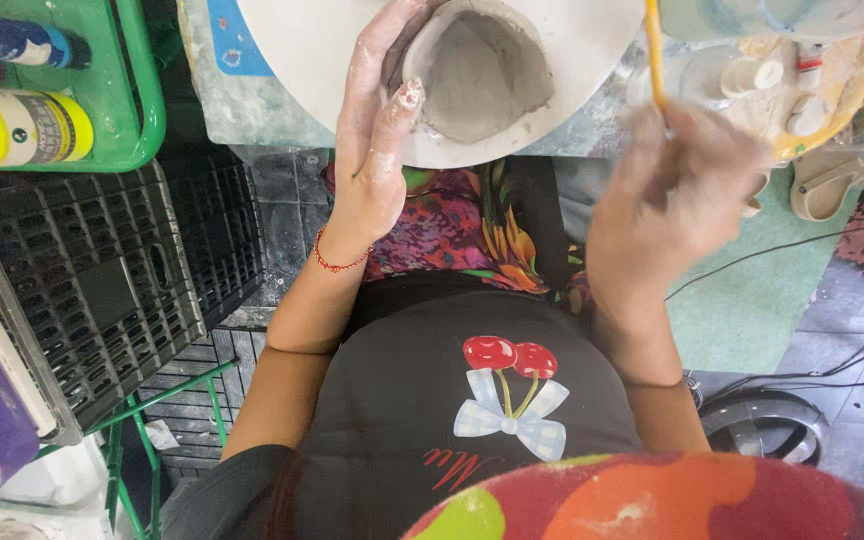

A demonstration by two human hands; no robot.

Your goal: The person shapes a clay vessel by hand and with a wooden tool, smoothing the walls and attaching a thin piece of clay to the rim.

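Observation:
A small grey clay bowl [480, 70] sits on a round white wheel plate [312, 50] at the top centre. My left hand [377, 140], smeared with clay, cups the bowl's left wall, with the thumb by its near rim. My right hand [677, 195], blurred, is off to the right of the plate and grips a thin yellow stick tool [654, 50] that points up and away. The tool's tip is out of view.
A green basket [142, 90] with a yellow bottle [17, 125] stands at upper left. Black plastic crates [112, 270] are on my left. Cluttered white and yellow items [782, 80] lie at upper right. Cables cross a green mat [752, 300] on the right.

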